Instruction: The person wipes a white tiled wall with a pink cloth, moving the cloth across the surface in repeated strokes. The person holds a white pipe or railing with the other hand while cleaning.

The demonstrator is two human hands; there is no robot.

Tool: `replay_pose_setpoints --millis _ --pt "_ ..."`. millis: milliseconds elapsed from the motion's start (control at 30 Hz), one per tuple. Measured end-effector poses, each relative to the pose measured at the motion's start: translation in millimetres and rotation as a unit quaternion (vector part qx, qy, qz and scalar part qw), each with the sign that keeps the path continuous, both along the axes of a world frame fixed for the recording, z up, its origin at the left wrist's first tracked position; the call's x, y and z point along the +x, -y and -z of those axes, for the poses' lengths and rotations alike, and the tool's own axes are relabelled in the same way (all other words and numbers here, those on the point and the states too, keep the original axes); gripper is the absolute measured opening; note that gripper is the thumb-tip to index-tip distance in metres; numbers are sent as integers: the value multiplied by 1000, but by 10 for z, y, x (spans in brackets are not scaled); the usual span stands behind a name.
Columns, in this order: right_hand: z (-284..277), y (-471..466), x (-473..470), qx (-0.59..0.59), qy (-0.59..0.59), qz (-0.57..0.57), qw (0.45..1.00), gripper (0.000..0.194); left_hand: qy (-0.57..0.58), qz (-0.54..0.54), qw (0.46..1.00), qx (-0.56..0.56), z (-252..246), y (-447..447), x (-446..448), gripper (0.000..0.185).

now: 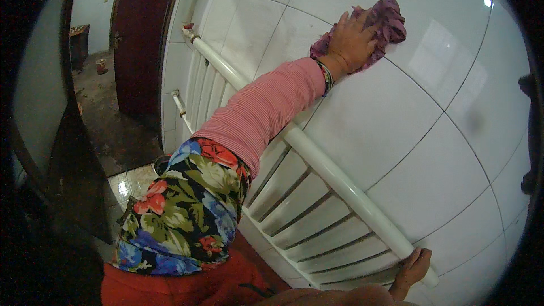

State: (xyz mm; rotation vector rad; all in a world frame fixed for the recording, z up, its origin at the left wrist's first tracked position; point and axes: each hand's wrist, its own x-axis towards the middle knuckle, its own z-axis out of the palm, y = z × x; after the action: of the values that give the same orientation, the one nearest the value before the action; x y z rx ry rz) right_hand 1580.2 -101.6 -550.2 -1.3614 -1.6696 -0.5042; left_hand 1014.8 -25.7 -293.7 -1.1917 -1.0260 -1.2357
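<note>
My left hand (350,42) presses a crumpled purple cloth (391,21) against the white tiled wall (399,136). Its fingers lie spread over the cloth, and part of the cloth bunches out beyond them. A pink striped sleeve and a floral oversleeve cover that arm, and a bracelet circles the wrist. Lower right, my right hand (416,261) grips the thick top pipe (340,178) of a white radiator near its end, with the fingers curled over it. The right forearm is mostly cut off by the bottom edge. My left arm crosses in front of the radiator and hides part of it.
Radiator bars (314,216) run below the top pipe. A valve with a red handle (188,26) joins the pipe at upper left, and a smaller pipe fitting (178,103) is below. Further left are a dark red door (144,42), a doorway and a small container (101,66) on the floor.
</note>
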Motion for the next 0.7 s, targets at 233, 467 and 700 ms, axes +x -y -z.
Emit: replay_pose_setpoints --millis 233,467,700 --pt "-134 36 -279 -22 33 51 998 26 11 -29 999 -40 8 -21 3 41" --pt "-237 227 -1690 -18 126 -100 987 27 -89 10 995 -49 -78 -37 -190 38" --pt "-322 19 -2895 -109 62 -75 989 30 -174 15 984 -28 -816 -123 -908 32"
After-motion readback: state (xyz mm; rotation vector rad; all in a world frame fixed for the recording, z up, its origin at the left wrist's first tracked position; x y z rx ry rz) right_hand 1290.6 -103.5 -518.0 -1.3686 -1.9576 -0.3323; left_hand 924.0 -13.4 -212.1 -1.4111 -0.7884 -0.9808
